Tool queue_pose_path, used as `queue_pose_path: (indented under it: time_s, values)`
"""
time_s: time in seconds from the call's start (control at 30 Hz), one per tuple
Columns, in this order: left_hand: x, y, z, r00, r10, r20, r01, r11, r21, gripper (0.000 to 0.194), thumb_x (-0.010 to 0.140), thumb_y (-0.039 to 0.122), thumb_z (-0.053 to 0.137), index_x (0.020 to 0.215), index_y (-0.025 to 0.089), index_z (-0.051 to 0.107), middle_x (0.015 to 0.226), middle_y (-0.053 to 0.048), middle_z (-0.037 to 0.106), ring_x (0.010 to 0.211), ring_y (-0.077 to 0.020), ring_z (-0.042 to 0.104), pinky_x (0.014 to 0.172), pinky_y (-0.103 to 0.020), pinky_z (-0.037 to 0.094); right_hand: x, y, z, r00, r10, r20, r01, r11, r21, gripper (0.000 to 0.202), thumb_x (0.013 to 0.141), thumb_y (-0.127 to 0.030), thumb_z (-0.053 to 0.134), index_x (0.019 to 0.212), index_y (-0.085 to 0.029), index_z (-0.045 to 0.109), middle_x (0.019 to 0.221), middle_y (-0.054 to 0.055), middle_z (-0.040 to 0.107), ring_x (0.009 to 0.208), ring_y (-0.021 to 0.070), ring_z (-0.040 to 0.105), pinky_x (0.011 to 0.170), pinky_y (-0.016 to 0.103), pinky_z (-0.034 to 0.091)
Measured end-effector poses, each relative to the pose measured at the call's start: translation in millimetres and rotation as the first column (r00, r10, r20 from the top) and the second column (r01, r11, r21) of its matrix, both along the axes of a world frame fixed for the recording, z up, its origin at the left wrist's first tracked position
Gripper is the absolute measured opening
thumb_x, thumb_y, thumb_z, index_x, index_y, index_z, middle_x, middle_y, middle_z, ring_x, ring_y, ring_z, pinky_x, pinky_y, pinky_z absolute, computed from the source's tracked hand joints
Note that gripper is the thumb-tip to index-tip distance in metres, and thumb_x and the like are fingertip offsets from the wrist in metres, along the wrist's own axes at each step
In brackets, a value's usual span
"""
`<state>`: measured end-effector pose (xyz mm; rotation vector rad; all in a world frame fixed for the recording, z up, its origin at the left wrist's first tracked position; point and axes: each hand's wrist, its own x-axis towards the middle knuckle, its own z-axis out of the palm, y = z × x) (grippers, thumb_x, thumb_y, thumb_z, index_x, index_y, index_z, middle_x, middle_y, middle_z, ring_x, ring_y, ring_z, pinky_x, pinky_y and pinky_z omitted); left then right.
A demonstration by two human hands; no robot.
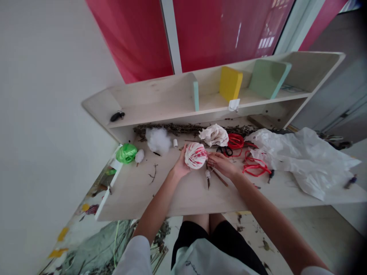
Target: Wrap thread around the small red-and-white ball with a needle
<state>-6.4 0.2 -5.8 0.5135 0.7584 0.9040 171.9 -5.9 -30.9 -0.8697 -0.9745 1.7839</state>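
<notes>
Left hand (180, 164) cupped around side of white-and-red wrapped ball (195, 156), above middle of table (137, 194). Right hand (219, 162) at ball's other side, fingers bunched close together at its red-streaked edge. Table pale; white fluff (158, 140), green bundle (126, 153) toward left end; crumpled paper (214, 135), red cord (235, 141), clear plastic sheet (306, 160) toward right. Shelf (160, 105) behind, yellow divider (230, 83) upright; red panels beyond. Scissors (224, 151) partly covered by paper; right fingertips hard to make out; room's right edge dark.
</notes>
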Motion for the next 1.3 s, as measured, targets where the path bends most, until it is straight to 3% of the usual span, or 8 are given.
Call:
queue_pose_path:
  time_s: [0.1,0.23,0.33,0.53,0.73,0.83,1.07,1.3]
  values:
    - [-0.2,-2.1,-5.4,0.994,0.019,-0.105,-0.003,0.988,0.153,0.042,0.078,0.058,0.058,0.090,0.019,0.067,0.083,-0.003,0.071,0.081,-0.0192,0.066,0.074,-0.031,0.053,-0.3,-1.4,1.6,1.000,-0.005,-0.003,0.005,0.999,-0.037,0.032,0.057,-0.044,0.081,0.063,-0.018,0.063,0.057,-0.002,0.057,0.055,0.0100,0.049,0.057,0.025,0.040]
    - [-4.9,-7.1,-4.3,0.913,-0.129,-0.387,0.247,0.930,0.272,0.047,0.056,0.049,0.081,0.083,0.015,0.065,0.075,-0.002,0.067,0.068,-0.0147,0.061,0.061,-0.023,0.046,2.0,0.7,-0.4,0.999,-0.007,0.050,0.012,0.996,-0.093,0.036,0.055,-0.047,0.081,0.064,-0.017,0.064,0.060,0.000,0.062,0.056,0.0115,0.053,0.056,0.025,0.040]
    - [-3.6,-10.2,-0.7,0.811,-0.109,-0.575,0.359,0.869,0.342,0.050,0.054,0.044,0.083,0.087,0.015,0.061,0.075,0.001,0.062,0.066,-0.0116,0.057,0.059,-0.021,0.043,5.8,3.7,-0.1,0.993,-0.091,0.077,0.097,0.992,-0.082,0.037,0.055,-0.048,0.081,0.063,-0.017,0.062,0.055,-0.003,0.056,0.050,0.0084,0.045,0.050,0.023,0.034]
    - [6.4,-13.2,-6.7,0.723,0.182,-0.666,0.335,0.751,0.569,0.074,0.052,0.044,0.084,0.114,0.020,0.050,0.104,-0.006,0.062,0.089,-0.0183,0.061,0.077,-0.030,0.049,12.2,3.6,11.6,0.967,-0.245,0.074,0.247,0.969,-0.011,0.035,0.054,-0.046,0.081,0.064,-0.018,0.062,0.051,-0.006,0.043,0.047,0.0056,0.033,0.047,0.022,0.028]
    - [1.9,-3.3,-22.3,0.336,0.712,-0.617,0.508,0.415,0.755,0.070,0.059,0.042,0.082,0.121,0.022,0.054,0.119,-0.011,0.056,0.113,-0.0272,0.053,0.100,-0.044,0.041,12.6,-0.7,19.9,0.970,-0.232,0.068,0.226,0.971,0.082,0.034,0.059,-0.049,0.077,0.064,-0.020,0.060,0.048,-0.008,0.031,0.044,0.0053,0.023,0.045,0.023,0.020]
    - [-0.4,2.8,-29.8,0.292,0.802,-0.521,0.495,0.340,0.800,0.067,0.066,0.042,0.077,0.124,0.023,0.052,0.120,-0.011,0.053,0.113,-0.0252,0.052,0.100,-0.041,0.042,12.1,-1.5,17.6,0.974,-0.209,0.084,0.196,0.970,0.141,0.036,0.061,-0.049,0.076,0.060,-0.019,0.055,0.049,-0.007,0.033,0.045,0.0057,0.023,0.046,0.024,0.018]
    - [-1.6,5.3,-36.5,0.302,0.835,-0.460,0.380,0.337,0.862,0.067,0.068,0.050,0.072,0.124,0.021,0.049,0.119,-0.012,0.053,0.113,-0.0249,0.052,0.098,-0.040,0.042,6.6,0.0,3.8,0.966,-0.114,0.233,0.040,0.953,0.300,0.038,0.071,-0.053,0.067,0.061,-0.019,0.056,0.048,-0.006,0.036,0.046,0.0073,0.028,0.048,0.026,0.020]
    - [-2.5,5.8,-34.6,0.317,0.848,-0.425,0.319,0.327,0.890,0.069,0.067,0.052,0.072,0.124,0.022,0.047,0.117,-0.012,0.053,0.111,-0.0249,0.053,0.095,-0.040,0.044,6.6,2.1,0.1,0.958,-0.139,0.250,0.059,0.952,0.300,0.038,0.071,-0.055,0.065,0.065,-0.018,0.060,0.048,-0.006,0.036,0.047,0.0078,0.028,0.049,0.027,0.021]
